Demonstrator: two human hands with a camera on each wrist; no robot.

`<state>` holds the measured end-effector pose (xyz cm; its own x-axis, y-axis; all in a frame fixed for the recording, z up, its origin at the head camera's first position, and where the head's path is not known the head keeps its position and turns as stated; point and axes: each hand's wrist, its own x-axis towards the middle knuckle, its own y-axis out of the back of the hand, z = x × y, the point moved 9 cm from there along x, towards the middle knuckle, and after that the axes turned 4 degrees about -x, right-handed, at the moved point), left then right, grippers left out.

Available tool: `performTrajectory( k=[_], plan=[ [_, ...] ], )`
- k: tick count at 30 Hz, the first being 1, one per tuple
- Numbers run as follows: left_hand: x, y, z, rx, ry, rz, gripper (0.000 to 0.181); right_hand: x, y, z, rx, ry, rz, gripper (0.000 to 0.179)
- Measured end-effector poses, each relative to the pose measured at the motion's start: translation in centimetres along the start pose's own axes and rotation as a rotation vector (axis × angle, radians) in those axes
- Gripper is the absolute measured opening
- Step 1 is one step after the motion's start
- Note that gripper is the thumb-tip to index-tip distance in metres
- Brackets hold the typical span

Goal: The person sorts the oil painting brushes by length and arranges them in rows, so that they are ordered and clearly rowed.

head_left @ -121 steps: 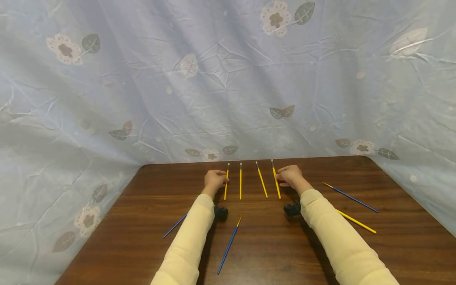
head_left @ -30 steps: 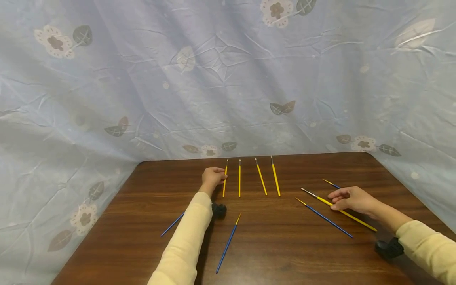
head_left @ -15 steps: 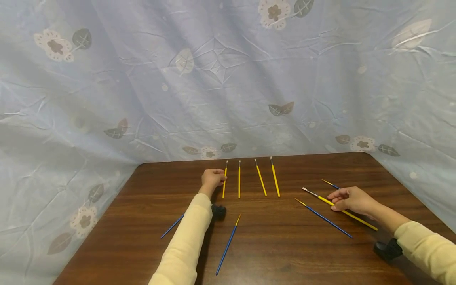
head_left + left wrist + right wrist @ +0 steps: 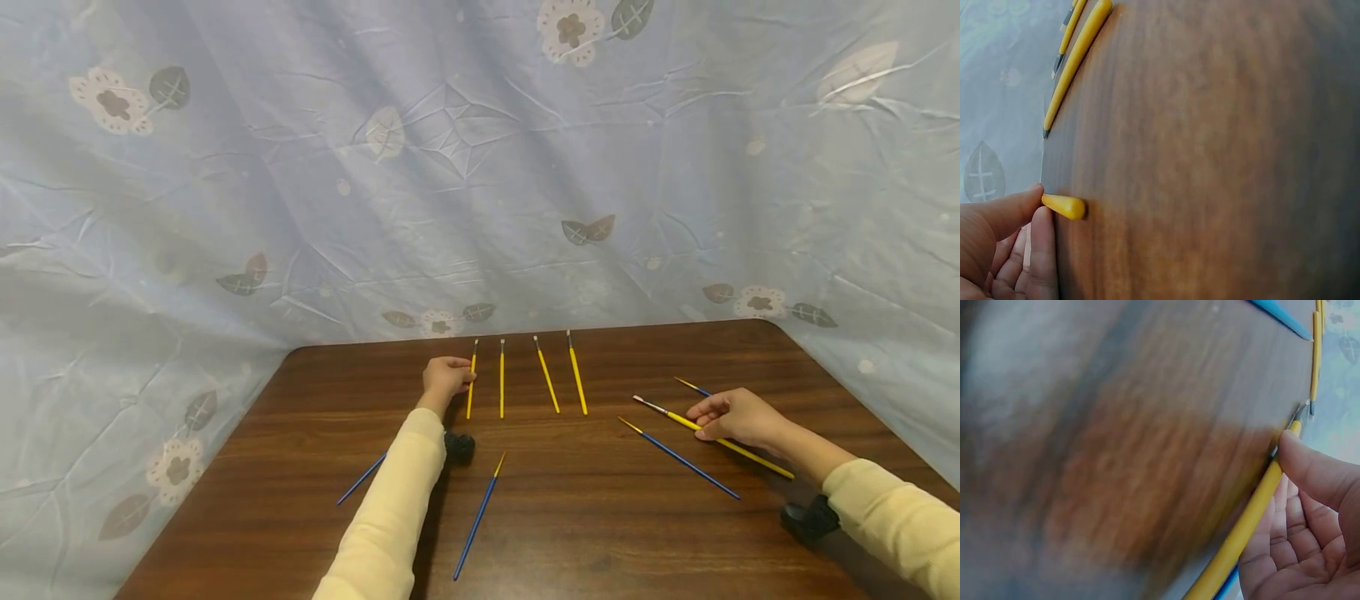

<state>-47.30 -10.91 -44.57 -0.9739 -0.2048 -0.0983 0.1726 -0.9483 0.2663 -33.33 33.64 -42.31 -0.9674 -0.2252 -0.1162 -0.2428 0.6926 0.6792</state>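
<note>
My left hand (image 4: 447, 379) pinches the handle of the leftmost yellow paintbrush (image 4: 471, 392) in a row near the table's far edge. In the left wrist view, thumb and finger meet on that handle, with its rounded end (image 4: 1069, 207) poking out. Over on the right, my right hand (image 4: 742, 419) holds a slanting yellow paintbrush (image 4: 753, 456) between thumb and fingers, its pale bristles pointing to the far left. The right wrist view has the thumb on the yellow handle (image 4: 1254, 509) near the ferrule. Part of a blue paintbrush (image 4: 699, 389) is hidden behind the right hand.
Other yellow paintbrushes (image 4: 502, 383) lie in the far row. Blue paintbrushes lie in the middle (image 4: 477, 529), right of centre (image 4: 682, 459) and at the left (image 4: 362, 479), the last partly under the left sleeve. A floral curtain (image 4: 465, 167) hangs behind the brown table (image 4: 570, 533).
Four seconds ago my right hand was at the row's rightmost yellow paintbrush; it has since moved right and taken hold of the slanting one. My left hand has stayed at its paintbrush.
</note>
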Motion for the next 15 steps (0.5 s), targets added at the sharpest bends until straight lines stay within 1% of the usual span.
performTrajectory(
  k=[3, 10, 15],
  plan=[
    [0.0, 0.0, -0.1, 0.002, 0.004, 0.002, 0.021, 0.2, 0.0, -0.2, -0.006, -0.003, 0.001, 0.033],
    [-0.1, -0.1, 0.2, 0.009, 0.012, 0.002, 0.023, 1.0, -0.1, -0.6, 0.036, -0.052, 0.001, 0.032],
    [-0.3, 0.0, 0.5, 0.017, 0.008, 0.003, 0.024, 1.9, 0.1, -1.4, 0.012, -0.062, 0.008, 0.033]
  ],
)
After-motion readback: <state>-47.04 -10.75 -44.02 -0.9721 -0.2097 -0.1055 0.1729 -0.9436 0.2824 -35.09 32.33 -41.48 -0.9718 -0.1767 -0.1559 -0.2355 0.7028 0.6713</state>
